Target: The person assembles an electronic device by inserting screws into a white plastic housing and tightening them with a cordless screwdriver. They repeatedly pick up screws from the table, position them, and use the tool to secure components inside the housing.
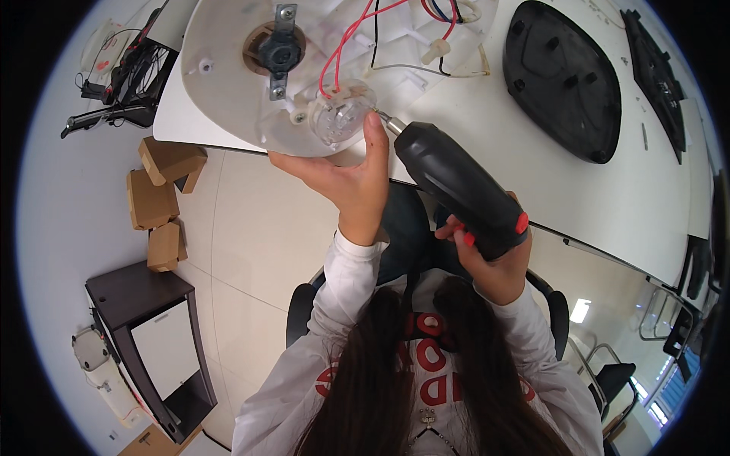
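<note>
With my right hand I grip a black power screwdriver with red buttons. Its metal bit points up and left, reaching the edge of a clear round plastic part with red wires. That part sits at the near edge of a white plastic housing. My left hand grips the housing's near rim, thumb up beside the bit and the clear part; its other fingers are partly hidden underneath. A dark round fitting under a metal bracket is screwed to the housing.
The white table holds a black curved cover and a black panel at right. Red and black wires run across the housing. Cardboard boxes and a dark cabinet stand on the floor at left.
</note>
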The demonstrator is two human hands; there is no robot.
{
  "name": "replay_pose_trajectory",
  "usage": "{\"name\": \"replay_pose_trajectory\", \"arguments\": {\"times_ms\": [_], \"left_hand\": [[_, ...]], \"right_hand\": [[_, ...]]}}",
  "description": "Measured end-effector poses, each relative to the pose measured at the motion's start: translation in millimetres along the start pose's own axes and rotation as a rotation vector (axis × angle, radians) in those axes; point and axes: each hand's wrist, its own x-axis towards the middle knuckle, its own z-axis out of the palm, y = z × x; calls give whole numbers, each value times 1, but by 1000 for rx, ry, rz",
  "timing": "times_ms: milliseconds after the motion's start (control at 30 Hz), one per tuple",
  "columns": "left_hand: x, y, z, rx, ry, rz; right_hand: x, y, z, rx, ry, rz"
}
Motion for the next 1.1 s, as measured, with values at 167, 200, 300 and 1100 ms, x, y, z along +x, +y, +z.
{"name": "replay_pose_trajectory", "arguments": {"times_ms": [167,200,300,1100], "left_hand": [[0,0,0,14,13,3],[0,-1,0,11,16,0],[-1,-1,1,-4,20,-6],[-6,-8,-4,-32,-12,-13]], "right_hand": [[-3,-4,3,-134,20,-75],[-5,-5,4,-143,24,-73],[-9,-6,3,-194,26,-67],[-9,-10,9,-247,50,-81]]}}
